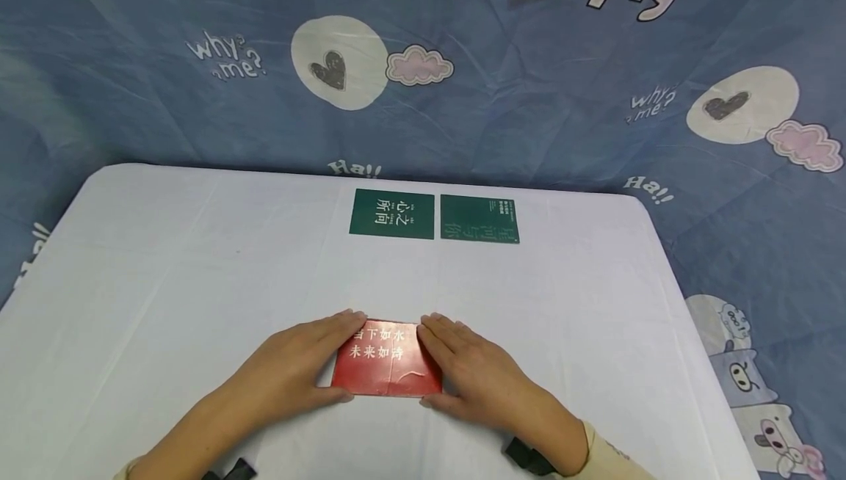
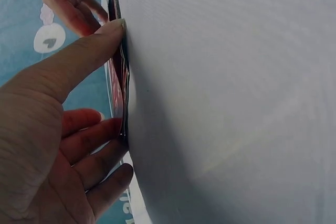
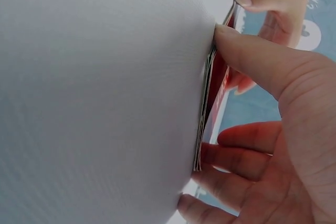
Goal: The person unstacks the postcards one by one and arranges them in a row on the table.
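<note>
A small stack of cards, topped by a red card (image 1: 386, 376) with white Chinese characters, lies near the front middle of the white table. My left hand (image 1: 294, 364) grips its left side, thumb at the near edge and fingers at the far corner. On the opposite side my right hand (image 1: 481, 370) holds it the same way. Seen edge-on in the left wrist view, the card stack (image 2: 125, 77) shows several thin layers at the tabletop. In the right wrist view the red top card (image 3: 216, 85) bows up slightly from the layers below.
Two dark green cards with light lettering, a left one (image 1: 423, 227) and a right one (image 1: 479, 208), lie side by side at the table's far edge. Behind the white table (image 1: 198, 267) hangs a blue printed cloth (image 1: 496, 120), which continues down the right side.
</note>
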The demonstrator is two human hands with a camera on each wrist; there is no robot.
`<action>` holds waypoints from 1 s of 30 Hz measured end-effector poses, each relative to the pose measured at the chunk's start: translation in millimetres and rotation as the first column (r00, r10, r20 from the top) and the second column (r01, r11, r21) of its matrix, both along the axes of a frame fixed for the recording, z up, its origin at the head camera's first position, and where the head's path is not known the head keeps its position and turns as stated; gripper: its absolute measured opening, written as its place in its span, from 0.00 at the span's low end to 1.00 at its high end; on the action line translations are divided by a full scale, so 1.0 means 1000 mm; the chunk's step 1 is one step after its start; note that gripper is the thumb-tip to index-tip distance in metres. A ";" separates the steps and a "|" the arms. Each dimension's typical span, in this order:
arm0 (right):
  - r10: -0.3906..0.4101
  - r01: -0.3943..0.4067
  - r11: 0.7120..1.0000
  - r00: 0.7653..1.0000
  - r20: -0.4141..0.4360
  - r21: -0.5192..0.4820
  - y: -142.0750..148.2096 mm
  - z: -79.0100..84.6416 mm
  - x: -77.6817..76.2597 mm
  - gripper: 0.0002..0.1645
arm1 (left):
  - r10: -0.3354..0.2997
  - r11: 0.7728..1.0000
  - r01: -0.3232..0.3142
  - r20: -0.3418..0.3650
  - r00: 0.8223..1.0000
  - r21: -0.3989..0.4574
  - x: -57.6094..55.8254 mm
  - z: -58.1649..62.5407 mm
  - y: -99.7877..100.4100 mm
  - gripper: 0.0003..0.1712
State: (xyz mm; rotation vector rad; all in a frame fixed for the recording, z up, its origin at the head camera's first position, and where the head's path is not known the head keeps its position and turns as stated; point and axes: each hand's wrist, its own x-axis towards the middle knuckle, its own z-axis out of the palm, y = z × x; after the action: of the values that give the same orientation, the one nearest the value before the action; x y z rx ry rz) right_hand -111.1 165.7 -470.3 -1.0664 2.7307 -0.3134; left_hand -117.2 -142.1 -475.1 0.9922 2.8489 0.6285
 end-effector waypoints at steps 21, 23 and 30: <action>0.003 -0.003 0.997 1.000 -0.006 -0.077 0.002 0.013 -0.006 0.56 | 0.008 1.000 -0.009 0.054 0.999 0.014 0.002 0.004 -0.007 0.58; -0.001 0.001 0.997 1.000 -0.001 -0.083 0.002 0.016 -0.008 0.56 | 0.007 1.000 -0.009 0.052 0.999 0.023 0.001 0.005 -0.008 0.59; 0.018 -0.020 0.995 1.000 -0.023 -0.101 -0.001 0.026 -0.019 0.57 | 0.029 0.999 -0.032 0.054 0.998 0.040 -0.003 0.014 -0.011 0.58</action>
State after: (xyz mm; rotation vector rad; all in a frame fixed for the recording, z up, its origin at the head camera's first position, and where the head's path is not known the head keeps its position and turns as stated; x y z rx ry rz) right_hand -130.2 164.2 -444.6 -1.1266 2.7485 -0.4438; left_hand -120.6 -153.1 -460.9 0.9244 2.8204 0.7071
